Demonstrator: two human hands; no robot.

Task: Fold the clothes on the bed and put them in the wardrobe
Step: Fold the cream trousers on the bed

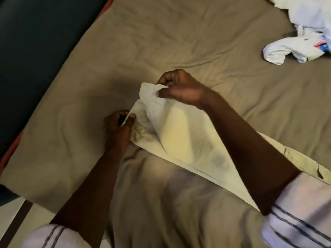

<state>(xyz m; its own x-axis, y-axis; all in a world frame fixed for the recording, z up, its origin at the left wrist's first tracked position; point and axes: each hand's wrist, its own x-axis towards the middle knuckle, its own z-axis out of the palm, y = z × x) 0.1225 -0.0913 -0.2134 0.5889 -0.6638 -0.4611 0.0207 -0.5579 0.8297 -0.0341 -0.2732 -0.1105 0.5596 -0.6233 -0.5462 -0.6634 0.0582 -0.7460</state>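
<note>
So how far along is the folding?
Nothing folded shows yet. In hand: the left grip and right grip pinch one end of the cream garment, part lifted off the bed. To do: the white clothes lie crumpled far right; no wardrobe in view.

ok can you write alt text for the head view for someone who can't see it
A person's left hand and right hand each pinch the edge at one end of a pale cream garment that trails across a tan bed sheet. Crumpled white clothes lie at the far right of the bed.
</note>
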